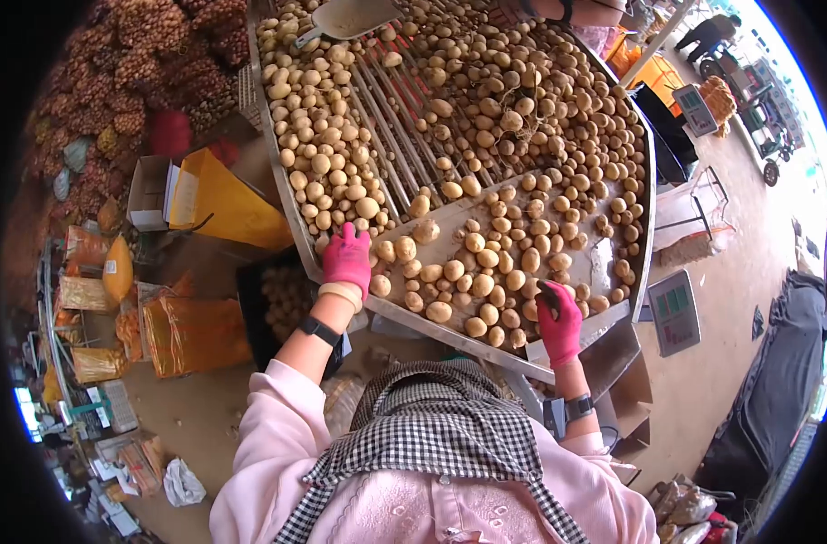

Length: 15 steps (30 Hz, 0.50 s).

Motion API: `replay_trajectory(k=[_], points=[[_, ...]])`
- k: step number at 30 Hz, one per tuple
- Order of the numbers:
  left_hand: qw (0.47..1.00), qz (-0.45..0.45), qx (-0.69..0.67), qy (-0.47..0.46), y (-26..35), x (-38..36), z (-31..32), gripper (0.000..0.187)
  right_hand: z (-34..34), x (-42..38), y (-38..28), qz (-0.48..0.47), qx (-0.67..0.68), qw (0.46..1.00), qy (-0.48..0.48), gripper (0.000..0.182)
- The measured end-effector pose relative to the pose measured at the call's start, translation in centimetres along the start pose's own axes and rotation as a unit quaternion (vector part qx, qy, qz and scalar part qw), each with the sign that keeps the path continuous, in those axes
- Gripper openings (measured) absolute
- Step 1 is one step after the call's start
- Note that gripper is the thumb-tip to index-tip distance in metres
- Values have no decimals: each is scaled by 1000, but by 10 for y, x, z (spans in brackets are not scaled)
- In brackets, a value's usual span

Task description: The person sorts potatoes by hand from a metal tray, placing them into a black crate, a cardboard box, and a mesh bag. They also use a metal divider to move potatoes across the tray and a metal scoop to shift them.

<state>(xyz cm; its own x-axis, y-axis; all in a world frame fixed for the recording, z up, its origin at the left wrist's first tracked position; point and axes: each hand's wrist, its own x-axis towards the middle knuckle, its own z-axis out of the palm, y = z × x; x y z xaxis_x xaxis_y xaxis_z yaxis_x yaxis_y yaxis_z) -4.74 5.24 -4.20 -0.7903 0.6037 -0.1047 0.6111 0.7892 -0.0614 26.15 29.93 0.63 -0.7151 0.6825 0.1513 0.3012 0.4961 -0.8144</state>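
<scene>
Potatoes (508, 218) in many sizes cover a metal sorting table (413, 317) with a slatted middle. At its left edge, my left hand (348, 258) in a pink glove reaches over the pale potatoes (332, 154), fingers slightly apart; no potato shows in its grasp. My right hand (560, 325), also pink-gloved, is at the front right edge beside loose potatoes. Its fingers are curled, with a dark patch between thumb and fingers that I cannot identify. A metal scoop (354, 16) lies on the potatoes at the far left.
Another person's arm (581, 11) reaches in at the table's far end. Below the left edge stands a dark container (282, 313) with potatoes, near a yellow sack (227, 204). Cardboard boxes (617, 381) sit below right; a scale display (674, 313) is farther right. Filled net bags (132, 54) are piled back left.
</scene>
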Motion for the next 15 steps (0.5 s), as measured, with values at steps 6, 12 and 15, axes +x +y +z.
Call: replay_trajectory(k=[6,12,15], points=[[991,-22,60,-114,22,16,-11,39,24,49,14,-71,30,996,-52,31],[907,-127,-371,150,21,-16,-13,44,134,120,-44,-278,-115,931,-210,43],[705,-200,-679,37,23,-51,-27,32,163,138,-46,-232,-222,894,-312,49]])
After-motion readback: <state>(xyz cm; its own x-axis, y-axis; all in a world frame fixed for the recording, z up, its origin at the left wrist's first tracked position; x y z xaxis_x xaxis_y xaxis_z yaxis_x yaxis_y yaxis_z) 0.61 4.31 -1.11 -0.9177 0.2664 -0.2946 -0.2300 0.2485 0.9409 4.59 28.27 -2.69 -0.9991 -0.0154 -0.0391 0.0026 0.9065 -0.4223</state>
